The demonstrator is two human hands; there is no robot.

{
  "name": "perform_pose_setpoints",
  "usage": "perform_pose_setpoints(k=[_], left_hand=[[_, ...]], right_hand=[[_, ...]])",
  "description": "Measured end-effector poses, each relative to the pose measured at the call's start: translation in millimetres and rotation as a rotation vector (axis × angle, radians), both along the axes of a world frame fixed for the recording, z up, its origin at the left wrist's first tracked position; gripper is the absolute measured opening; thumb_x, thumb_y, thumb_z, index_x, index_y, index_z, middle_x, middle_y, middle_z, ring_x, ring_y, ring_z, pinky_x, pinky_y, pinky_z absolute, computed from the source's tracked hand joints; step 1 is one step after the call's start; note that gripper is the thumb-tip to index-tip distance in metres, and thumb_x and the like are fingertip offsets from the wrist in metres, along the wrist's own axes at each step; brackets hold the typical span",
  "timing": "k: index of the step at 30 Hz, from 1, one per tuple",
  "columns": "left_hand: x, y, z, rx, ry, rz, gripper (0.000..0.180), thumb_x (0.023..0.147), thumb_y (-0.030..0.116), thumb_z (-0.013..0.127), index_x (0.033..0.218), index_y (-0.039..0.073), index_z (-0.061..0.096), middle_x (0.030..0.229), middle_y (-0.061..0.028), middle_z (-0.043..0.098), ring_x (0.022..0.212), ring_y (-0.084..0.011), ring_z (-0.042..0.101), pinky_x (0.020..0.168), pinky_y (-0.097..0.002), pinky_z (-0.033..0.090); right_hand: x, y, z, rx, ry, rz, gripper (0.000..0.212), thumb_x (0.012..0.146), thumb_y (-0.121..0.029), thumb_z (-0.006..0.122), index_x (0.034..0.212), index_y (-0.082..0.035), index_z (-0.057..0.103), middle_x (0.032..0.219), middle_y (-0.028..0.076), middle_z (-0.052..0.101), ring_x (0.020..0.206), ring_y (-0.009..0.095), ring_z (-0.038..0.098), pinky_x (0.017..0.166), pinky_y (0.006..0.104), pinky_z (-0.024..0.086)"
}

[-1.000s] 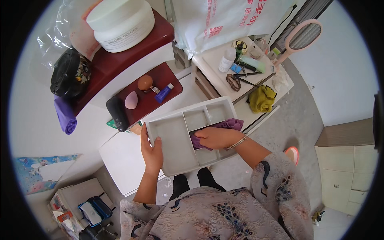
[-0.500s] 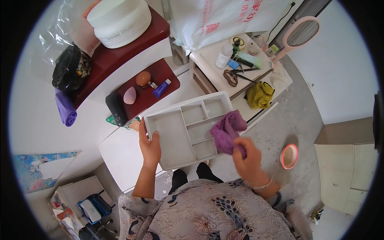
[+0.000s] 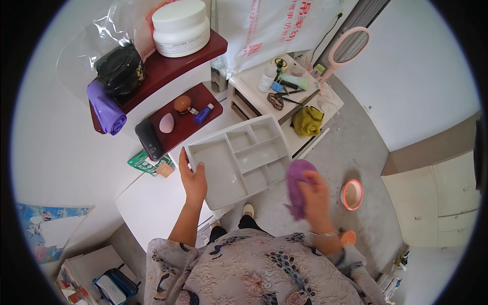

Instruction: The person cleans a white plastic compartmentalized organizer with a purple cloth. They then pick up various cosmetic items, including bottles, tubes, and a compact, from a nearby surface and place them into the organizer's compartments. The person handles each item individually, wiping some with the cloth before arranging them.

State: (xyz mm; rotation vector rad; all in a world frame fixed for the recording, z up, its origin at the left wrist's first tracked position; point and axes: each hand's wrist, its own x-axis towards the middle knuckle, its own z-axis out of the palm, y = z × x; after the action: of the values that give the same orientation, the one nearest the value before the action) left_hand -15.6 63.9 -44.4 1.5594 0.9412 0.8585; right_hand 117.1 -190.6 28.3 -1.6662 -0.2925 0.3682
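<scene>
**Ana:** Tray first: where is it, and who has it?

**Ben:** Grey divided tray [image 3: 239, 157], held up in the air over the white table [image 3: 147, 208]. The left hand [image 3: 193, 180] grips its near left edge, fingers curled under and thumb on the rim, closed firmly on it.

**Ana:** And the right hand?

**Ben:** The right hand [image 3: 315, 195] is off to the right of the tray, just clear of its corner, closed around a purple cloth [image 3: 297, 185] bunched in the fingers. It looks blurred, so I cannot tell the finger positions exactly.

**Ana:** Anything inside the tray?

**Ben:** One large compartment on the left and several smaller ones on the right. I see nothing lying in them.

**Ana:** What lies beyond?

**Ben:** Behind the tray, a dark red lower shelf [image 3: 188, 124] carries a black phone-like slab [image 3: 149, 140], a pink egg-shaped sponge [image 3: 166, 123], a brown round piece [image 3: 182, 103] and a small blue tube [image 3: 203, 114]. Above it, an upper red shelf [image 3: 168, 68] holds a white jar [image 3: 181, 26], a black pouch [image 3: 119, 68] and a rolled purple bundle [image 3: 105, 108].

**Ana:** Farther right?

**Ben:** A low white cabinet [image 3: 254, 84] with bottles and scissors on top, a yellow cloth [image 3: 307, 121] on its edge, a pink-rimmed mirror [image 3: 349, 47] standing behind, and a round pink bowl [image 3: 352, 194] on the floor near the right hand.
</scene>
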Motion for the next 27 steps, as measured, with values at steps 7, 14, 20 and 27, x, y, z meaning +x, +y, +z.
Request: perform_pose_setpoints(k=[7,14,20,27], left_hand=[[-17,-8,10,0.537,0.172,0.092,0.061,0.081,0.0,0.053,0.138,-0.002,0.031,0.131,-0.0215,0.043,0.115,-0.0335,0.047,0.097,-0.0371,0.039],[-10,-97,40,0.226,-0.005,-0.797,0.044,0.084,0.008,0.053,0.125,-0.006,0.046,0.128,-0.0269,0.045,0.121,-0.0425,0.041,0.103,-0.0428,0.033],[56,-157,26,0.426,0.377,-0.709,0.06,0.084,0.023,0.059,0.129,-0.01,0.037,0.129,-0.0318,0.041,0.118,-0.0432,0.043,0.1,-0.0431,0.036],[124,-203,57,0.264,0.598,-0.484,0.06,0.084,0.024,0.061,0.129,-0.009,0.039,0.123,-0.0291,0.048,0.113,-0.0394,0.05,0.096,-0.0412,0.04]], right_hand=[[-39,49,-35,-0.321,-0.665,0.503,0.034,0.082,-0.008,0.056,0.113,0.005,0.053,0.108,0.024,0.056,0.099,0.038,0.053,0.087,0.0416,0.043],[-1,28,-21,-0.285,-0.222,0.567,0.033,0.085,-0.002,0.051,0.118,0.0,0.054,0.117,0.015,0.057,0.105,0.026,0.056,0.089,0.0361,0.044],[76,-24,-38,-0.323,-0.822,0.085,0.035,0.081,-0.015,0.064,0.111,0.0,0.054,0.087,0.016,0.064,0.08,0.032,0.063,0.071,0.0362,0.05],[155,-83,-43,-0.569,-0.447,0.542,0.024,0.078,-0.017,0.067,0.094,-0.006,0.055,0.074,0.01,0.063,0.069,0.03,0.062,0.061,0.0405,0.047]])
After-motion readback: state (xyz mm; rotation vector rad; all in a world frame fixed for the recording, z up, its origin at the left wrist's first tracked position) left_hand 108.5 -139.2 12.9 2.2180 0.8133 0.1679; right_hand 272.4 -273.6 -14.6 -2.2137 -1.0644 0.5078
